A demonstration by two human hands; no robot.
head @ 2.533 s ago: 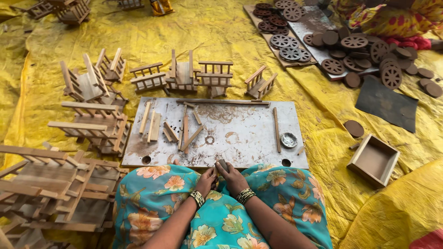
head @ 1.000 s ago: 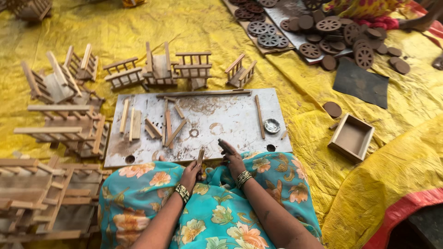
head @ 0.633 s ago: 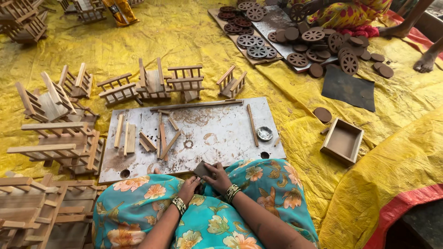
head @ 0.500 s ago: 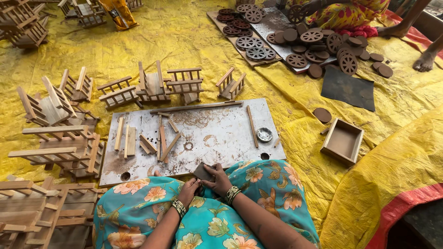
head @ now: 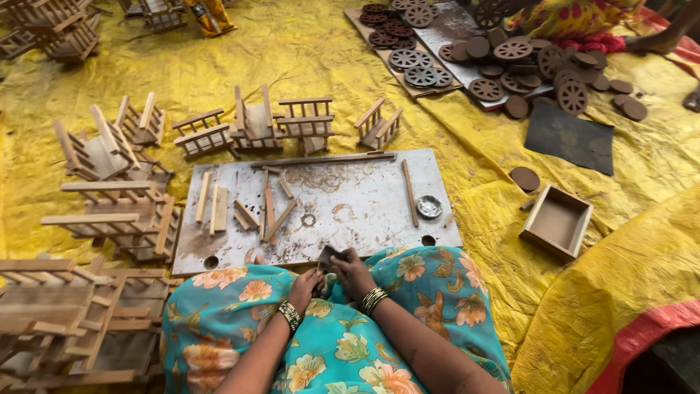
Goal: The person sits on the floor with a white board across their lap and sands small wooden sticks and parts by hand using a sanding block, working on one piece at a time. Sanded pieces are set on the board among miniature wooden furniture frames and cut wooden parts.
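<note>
Small piece (head: 326,255) in hands: indistinct

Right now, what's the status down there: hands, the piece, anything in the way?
Both hands together at the board's near edge: left hand, right hand. Small dark piece pinched between them. Loose wooden strips lie apart on the grey board, nothing blocking.

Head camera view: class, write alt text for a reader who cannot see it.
A seated person's left hand and right hand hold a small dark piece at the near edge of a grey work board strewn with wooden sticks. Wooden frames and wheels lie on yellow sheeting.
</note>
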